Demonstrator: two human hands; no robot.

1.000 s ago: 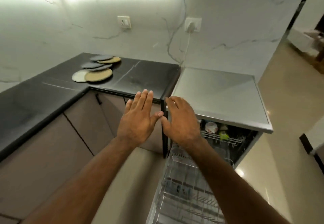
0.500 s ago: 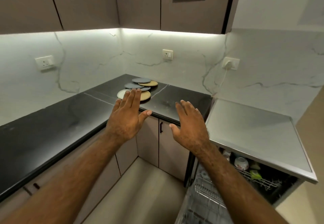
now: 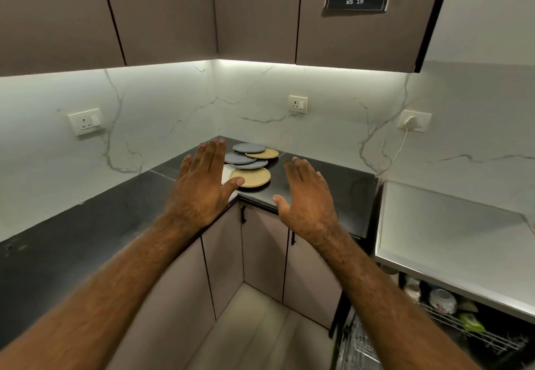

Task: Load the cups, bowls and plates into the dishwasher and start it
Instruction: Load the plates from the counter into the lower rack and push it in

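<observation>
You are holding your left hand (image 3: 202, 193) and right hand (image 3: 308, 204) out flat, fingers straight, gripping nothing, plates (image 3: 250, 164) lying overlapped on the dark desk (image 3: 341, 187) beyond, dishwasher (image 3: 451, 242) standing open at right.

Brown flat-fronted wall cabinets (image 3: 162, 13) fill twelve o'clock, and one at one o'clock bears a black label plate (image 3: 355, 1) reading "WS 19". A glossy black L-shaped stone countertop (image 3: 86, 224) lies at eight. The white veined marble backsplash (image 3: 162, 114) carries a white wall socket (image 3: 85, 122) at nine.

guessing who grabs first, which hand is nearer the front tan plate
Left. The left hand has its thumb over the front tan plate at its left rim; the right hand hovers apart on its right.
</observation>
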